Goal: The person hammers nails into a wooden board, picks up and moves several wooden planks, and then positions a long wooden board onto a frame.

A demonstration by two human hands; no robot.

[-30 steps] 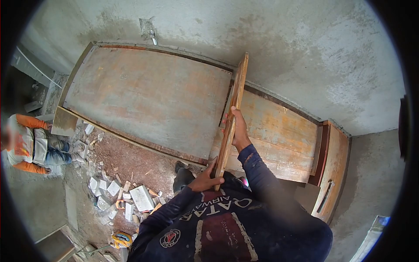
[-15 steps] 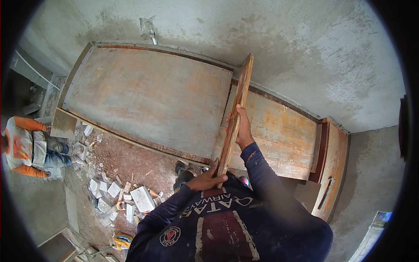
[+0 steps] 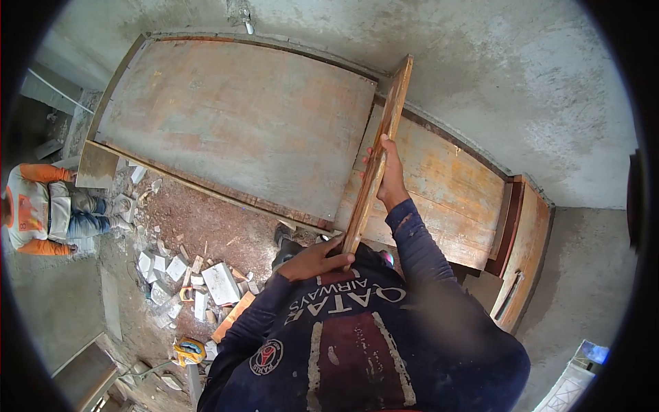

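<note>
Because the wooden plank (image 3: 396,99) is seen edge-on, only its narrow side shows and its broad faces are hard to make out. It stands upright and slightly tilted, in front of the seam between a large board panel (image 3: 233,117) and a second panel (image 3: 446,182), both leaning against the concrete wall (image 3: 522,82). The left hand (image 3: 312,259) is closed round the plank's lower end, which is hidden by the fingers and the chest below. The right hand (image 3: 391,175) clasps the plank about halfway up; its fingertips are hidden behind the wood. Broken blocks (image 3: 218,283) lie on the floor to the left. A small yellow object (image 3: 189,350) near them is too blurred to identify. Another person (image 3: 41,213) at the left edge is partly cut off.
</note>
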